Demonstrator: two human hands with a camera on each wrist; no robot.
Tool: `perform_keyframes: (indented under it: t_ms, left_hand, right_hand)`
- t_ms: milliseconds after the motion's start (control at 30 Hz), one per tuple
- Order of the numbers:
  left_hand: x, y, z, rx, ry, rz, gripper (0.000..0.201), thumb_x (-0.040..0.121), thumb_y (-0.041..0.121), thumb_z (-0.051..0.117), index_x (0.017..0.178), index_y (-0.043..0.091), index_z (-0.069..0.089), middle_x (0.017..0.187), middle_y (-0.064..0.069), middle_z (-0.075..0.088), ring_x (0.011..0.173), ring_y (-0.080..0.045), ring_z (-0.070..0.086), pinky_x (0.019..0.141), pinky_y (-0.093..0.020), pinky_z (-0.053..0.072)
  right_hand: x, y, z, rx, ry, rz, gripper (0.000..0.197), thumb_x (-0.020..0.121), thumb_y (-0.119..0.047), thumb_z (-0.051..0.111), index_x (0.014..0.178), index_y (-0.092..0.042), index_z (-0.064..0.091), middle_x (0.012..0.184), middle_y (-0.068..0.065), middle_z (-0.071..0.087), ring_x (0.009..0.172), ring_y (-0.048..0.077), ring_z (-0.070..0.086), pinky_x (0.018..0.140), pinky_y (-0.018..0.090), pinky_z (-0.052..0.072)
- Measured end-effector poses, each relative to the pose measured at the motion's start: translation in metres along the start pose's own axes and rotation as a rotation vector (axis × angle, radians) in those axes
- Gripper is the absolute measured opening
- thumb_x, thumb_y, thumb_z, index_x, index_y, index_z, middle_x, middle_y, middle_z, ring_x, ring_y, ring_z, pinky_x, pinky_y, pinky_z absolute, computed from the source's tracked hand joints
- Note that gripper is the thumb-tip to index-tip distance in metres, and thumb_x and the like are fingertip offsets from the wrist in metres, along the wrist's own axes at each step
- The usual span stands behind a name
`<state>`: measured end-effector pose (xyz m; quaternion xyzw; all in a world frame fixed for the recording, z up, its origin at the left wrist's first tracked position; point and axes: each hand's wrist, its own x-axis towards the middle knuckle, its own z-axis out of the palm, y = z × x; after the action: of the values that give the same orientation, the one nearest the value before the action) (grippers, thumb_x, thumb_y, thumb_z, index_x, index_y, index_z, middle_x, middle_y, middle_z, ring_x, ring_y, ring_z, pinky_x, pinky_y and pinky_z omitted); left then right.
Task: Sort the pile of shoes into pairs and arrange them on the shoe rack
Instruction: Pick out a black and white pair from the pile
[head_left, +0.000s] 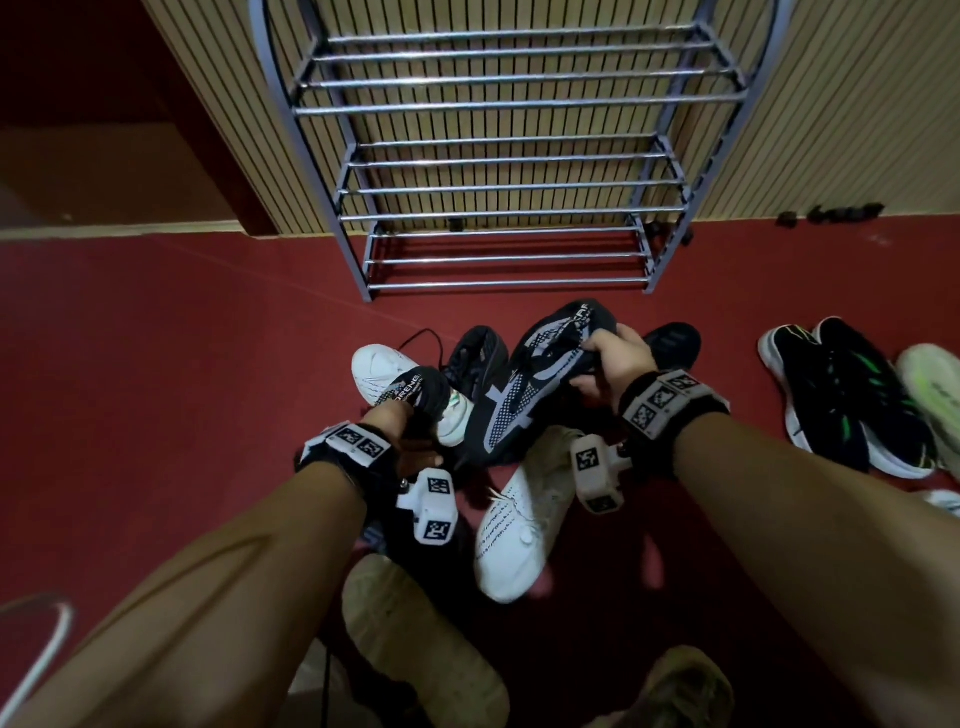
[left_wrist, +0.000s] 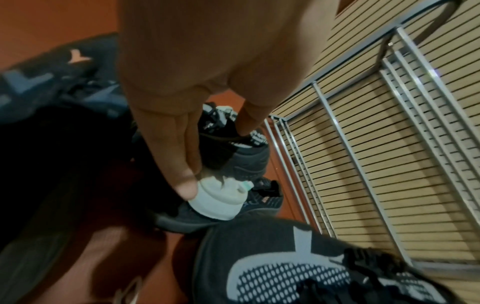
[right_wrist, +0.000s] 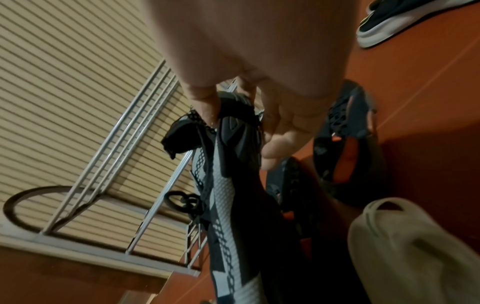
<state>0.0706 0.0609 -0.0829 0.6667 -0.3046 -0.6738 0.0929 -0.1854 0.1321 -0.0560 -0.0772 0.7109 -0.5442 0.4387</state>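
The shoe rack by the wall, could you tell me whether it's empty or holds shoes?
Empty: the shoe rack shows only bare bars on every shelf.

Shoe tongue (head_left: 415, 387) by the left hand (head_left: 400, 431) reads approx "…ORENS"; 2nd knit shoe (head_left: 540, 379), in the right hand (head_left: 621, 364), shows "…AF", rest cut off.

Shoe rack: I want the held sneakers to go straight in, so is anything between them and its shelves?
Nothing visible. The right hand holds a black-and-grey sneaker just before the shoe rack; its shelves are bare, and only red floor lies between.
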Motion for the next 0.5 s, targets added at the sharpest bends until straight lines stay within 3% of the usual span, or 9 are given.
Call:
perform_keyframes:
  t_ms: [33,100,133,200,267,333,433,500]
  left_hand:
    - [0.005,-0.002,0.001,0.052,-0.022,0.021,0.024,0.096,0.016,0.047,0.094,-0.002,0.063,0.087,-0.019,0.068,0.077,-0.033,0.064,0.066,-0.041,0.055]
    - [0.02,-0.007,-0.004,0.381,-0.031,0.177,0.022,0.082,0.025,0.07,0.099,0.011,0.067,0.097,-0.006,0.073,0.085,-0.021,0.068,0.073,-0.032,0.058]
    - [0.026,-0.009,-0.006,0.527,-0.001,0.204,0.034,0.07,0.037,0.078,0.097,0.019,0.068,0.097,0.003,0.074,0.088,-0.017,0.069,0.079,-0.031,0.058]
    - [0.043,-0.013,-0.01,0.656,0.029,0.143,0.049,0.06,0.055,0.076,0.096,0.023,0.069,0.095,0.006,0.075,0.092,-0.016,0.069,0.088,-0.035,0.056]
    - [0.048,-0.011,-0.008,0.794,0.021,0.209,0.059,0.065,0.064,0.068,0.101,0.018,0.07,0.104,-0.001,0.073,0.101,-0.023,0.066,0.094,-0.039,0.052]
    - [0.039,-0.004,-0.005,0.786,0.047,0.232,0.06,0.081,0.063,0.06,0.116,0.014,0.067,0.12,-0.006,0.068,0.113,-0.027,0.06,0.101,-0.038,0.046]
    - [0.051,-0.004,-0.005,0.739,0.041,0.271,0.064,0.091,0.061,0.048,0.137,0.016,0.051,0.138,-0.008,0.055,0.125,-0.028,0.051,0.106,-0.037,0.04]
    - [0.047,-0.004,0.004,0.646,0.026,0.278,0.066,0.094,0.053,0.042,0.146,0.013,0.037,0.146,-0.009,0.046,0.123,-0.026,0.05,0.096,-0.032,0.049]
  right_hand:
    - [0.0,0.001,0.004,0.011,-0.003,-0.007,0.023,0.087,-0.008,0.053,0.108,-0.014,0.057,0.096,0.017,0.066,0.068,0.031,0.067,0.061,0.04,0.058]
    - [0.004,0.004,0.009,0.03,-0.009,-0.017,0.017,0.085,-0.007,0.055,0.099,-0.014,0.06,0.092,0.015,0.066,0.075,0.032,0.067,0.071,0.047,0.059]
    - [0.006,0.005,0.011,0.021,-0.01,-0.032,0.015,0.083,-0.007,0.056,0.095,-0.015,0.06,0.09,0.015,0.066,0.075,0.032,0.066,0.072,0.047,0.058]
    - [0.011,0.01,0.012,-0.02,-0.015,-0.067,0.011,0.081,-0.009,0.058,0.087,-0.017,0.061,0.084,0.013,0.065,0.07,0.028,0.062,0.066,0.041,0.055]
    - [0.014,0.015,0.011,-0.049,-0.021,-0.097,0.011,0.08,-0.009,0.06,0.083,-0.02,0.061,0.078,0.008,0.064,0.069,0.026,0.06,0.062,0.034,0.05]
    - [0.018,0.018,0.011,-0.058,-0.034,-0.118,0.009,0.08,-0.01,0.06,0.079,-0.019,0.061,0.077,0.009,0.062,0.07,0.026,0.059,0.062,0.035,0.048]
    - [0.02,0.02,0.01,-0.082,-0.049,-0.113,0.008,0.08,-0.012,0.06,0.086,-0.015,0.06,0.081,0.012,0.059,0.07,0.026,0.058,0.06,0.036,0.047]
    - [0.019,0.019,0.01,-0.102,-0.051,-0.101,0.014,0.08,-0.013,0.06,0.094,-0.015,0.061,0.081,0.009,0.06,0.068,0.026,0.058,0.056,0.032,0.048]
